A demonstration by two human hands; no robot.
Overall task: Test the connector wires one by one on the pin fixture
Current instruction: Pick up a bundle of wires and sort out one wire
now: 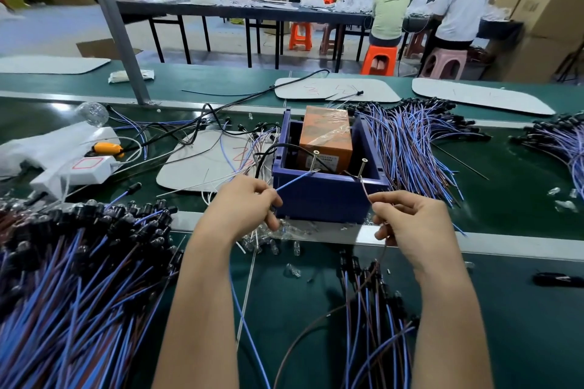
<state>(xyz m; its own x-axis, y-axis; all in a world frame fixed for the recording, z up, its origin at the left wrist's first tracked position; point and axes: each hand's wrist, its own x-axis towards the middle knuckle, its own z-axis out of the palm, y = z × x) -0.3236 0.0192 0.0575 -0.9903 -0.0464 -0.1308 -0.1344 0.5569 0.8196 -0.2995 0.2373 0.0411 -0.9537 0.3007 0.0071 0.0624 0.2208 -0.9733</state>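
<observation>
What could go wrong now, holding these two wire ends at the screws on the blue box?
The left hand pinches the blue wire well back from its tip, so it may slip off the left screw and read as a false fail. The right hand's brown wire could slip off the right screw. Loose glass bulbs below the left hand might get crushed.

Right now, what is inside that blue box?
An orange carton fills most of the blue box, and a black cable runs in. The box floor is hidden by its front wall.

Blue wire point(292, 181), brown wire point(365, 189)
</observation>
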